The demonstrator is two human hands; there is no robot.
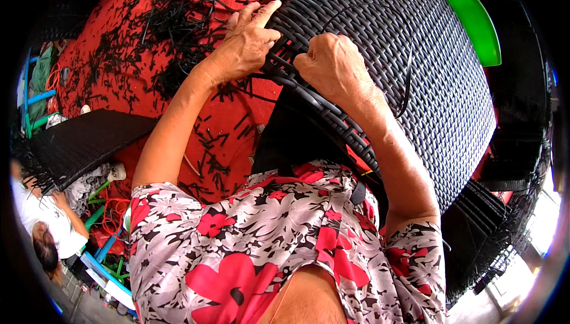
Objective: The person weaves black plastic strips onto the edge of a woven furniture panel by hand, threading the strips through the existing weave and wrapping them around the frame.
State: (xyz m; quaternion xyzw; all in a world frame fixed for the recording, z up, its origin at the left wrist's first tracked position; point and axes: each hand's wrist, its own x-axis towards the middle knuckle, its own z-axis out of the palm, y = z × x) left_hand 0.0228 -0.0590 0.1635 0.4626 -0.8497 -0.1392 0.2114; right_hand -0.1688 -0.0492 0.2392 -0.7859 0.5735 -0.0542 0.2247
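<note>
A large panel of black woven plastic rattan slopes across the upper right, over my lap. Loose strip ends stick out along its left edge. At that edge lies my left hand, its fingers apart and stretched toward the strands; the index finger and thumb point at the weave. My right hand is closed in a fist just above the panel's near left corner. What its fingers grip is hidden, though a thin black strip arcs loosely over the weave to its right.
Black strip cuttings lie in a heap and scattered over the red floor covering. A green plastic seat back stands beyond the panel. Another dark woven piece is at left, near a person in a white top. Dark panels are stacked at right.
</note>
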